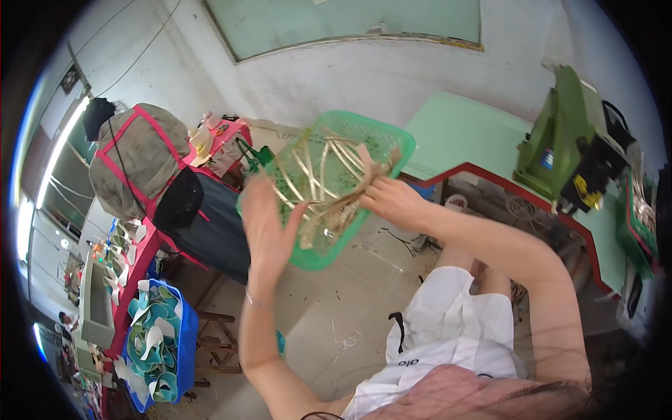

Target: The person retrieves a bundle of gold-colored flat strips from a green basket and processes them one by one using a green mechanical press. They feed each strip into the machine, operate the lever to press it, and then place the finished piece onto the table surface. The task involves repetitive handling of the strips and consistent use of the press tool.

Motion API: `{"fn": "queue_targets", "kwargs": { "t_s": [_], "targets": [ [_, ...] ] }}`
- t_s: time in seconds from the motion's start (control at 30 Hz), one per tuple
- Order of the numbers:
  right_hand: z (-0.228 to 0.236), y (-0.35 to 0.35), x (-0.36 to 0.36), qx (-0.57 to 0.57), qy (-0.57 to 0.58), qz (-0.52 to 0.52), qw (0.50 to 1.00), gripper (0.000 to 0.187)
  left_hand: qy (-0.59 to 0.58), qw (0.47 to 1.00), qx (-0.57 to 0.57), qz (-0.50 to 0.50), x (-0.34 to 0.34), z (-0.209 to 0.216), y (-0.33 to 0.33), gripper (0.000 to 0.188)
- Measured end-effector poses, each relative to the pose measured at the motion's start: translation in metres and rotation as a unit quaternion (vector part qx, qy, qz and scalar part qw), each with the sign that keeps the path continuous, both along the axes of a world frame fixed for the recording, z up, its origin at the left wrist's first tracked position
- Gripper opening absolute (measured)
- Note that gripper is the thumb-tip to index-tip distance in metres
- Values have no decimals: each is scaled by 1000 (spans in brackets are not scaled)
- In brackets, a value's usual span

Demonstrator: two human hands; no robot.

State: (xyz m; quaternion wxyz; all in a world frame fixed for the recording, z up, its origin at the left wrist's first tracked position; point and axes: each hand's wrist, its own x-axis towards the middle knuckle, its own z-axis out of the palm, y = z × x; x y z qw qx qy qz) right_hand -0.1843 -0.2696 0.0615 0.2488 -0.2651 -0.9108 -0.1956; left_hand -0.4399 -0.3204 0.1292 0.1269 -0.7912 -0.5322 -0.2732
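A green plastic mesh basket (329, 260) is held tilted in front of me, above the floor. Inside it lie several long, thin, shiny pale-gold strips (324, 168), some curved into loops, with beige ends bunched toward the near side. My left hand (269, 224) is closed on the basket's left side, its thumb inside the rim and its other fingers partly blurred. With fingers pinched, my right hand (395, 203) grips the bunched beige strips at the basket's right side. Its fingertips are partly hidden, so the exact number of strips in them does not show.
A pale green table (465, 126) with a red edge stands right, carrying a green machine (556, 140). At left are a blue crate (185, 343) of teal and white cut pieces, a wooden stool (215, 339), and a chair (140, 161) draped in grey cloth.
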Motion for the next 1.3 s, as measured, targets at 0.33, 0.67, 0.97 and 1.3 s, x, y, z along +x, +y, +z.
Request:
{"fn": "queue_targets", "kwargs": {
  "t_s": [0.33,0.67,0.97,1.3],
  "targets": [
    [-96,112,-21,-48,-11,7,999,45,-776,541,-314,84,-41,-252,19,29],
    [-124,190,73,-233,62,-249,938,70,-732,548,-355,193,-63,-445,258,33],
    [-110,199,72,-328,-7,-298,896,73,-632,580,-469,213,17,-495,565,58],
    [-122,182,90,-272,181,-258,909,54,-493,632,-585,126,79,-656,435,25]
  ]
}}
